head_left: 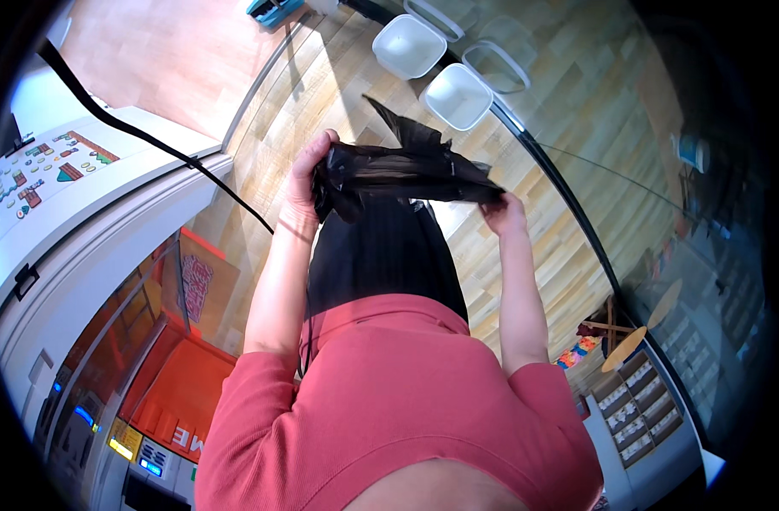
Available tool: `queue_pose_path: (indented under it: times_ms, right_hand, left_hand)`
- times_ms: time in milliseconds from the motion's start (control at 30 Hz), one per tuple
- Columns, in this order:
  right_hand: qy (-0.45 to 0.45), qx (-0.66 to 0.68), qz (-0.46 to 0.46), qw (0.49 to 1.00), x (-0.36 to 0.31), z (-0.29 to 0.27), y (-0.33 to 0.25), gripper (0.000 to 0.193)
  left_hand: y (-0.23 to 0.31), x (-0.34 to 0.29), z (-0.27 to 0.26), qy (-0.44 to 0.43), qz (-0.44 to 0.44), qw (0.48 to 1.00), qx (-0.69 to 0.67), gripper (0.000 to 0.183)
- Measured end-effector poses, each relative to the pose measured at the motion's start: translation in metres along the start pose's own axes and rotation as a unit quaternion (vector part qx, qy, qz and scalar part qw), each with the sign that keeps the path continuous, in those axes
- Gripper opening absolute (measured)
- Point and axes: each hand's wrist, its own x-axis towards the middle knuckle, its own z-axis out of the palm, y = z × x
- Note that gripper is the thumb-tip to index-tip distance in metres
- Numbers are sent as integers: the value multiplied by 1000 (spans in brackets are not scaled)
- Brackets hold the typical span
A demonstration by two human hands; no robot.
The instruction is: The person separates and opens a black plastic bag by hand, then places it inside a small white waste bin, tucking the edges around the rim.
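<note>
A thin black plastic bag is stretched sideways between my two hands, in front of my waist. My left hand grips its bunched left end, thumb on top. At the other end my right hand pinches the bag's edge, fingers closed. One loose corner of the bag sticks up at the far side, and its folds look creased and partly see-through. Below the bag are my dark trousers.
Two white bins stand on the wood-look floor, beside a glass wall with a black base rail. A white counter runs along the left. A black cable crosses there. A sectioned tray lies at lower right.
</note>
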Motion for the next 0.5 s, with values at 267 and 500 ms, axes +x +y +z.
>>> queue_pose_path:
  times_ms: [267, 500]
  right_hand:
    - [-193, -518, -531, 642, -110, 87, 10, 51]
    - [-153, -466, -591, 640, -53, 136, 31, 19]
  left_hand:
    - [16, 1, 6, -164, -34, 947, 273, 21]
    - [32, -5, 2, -213, -87, 917, 324, 18]
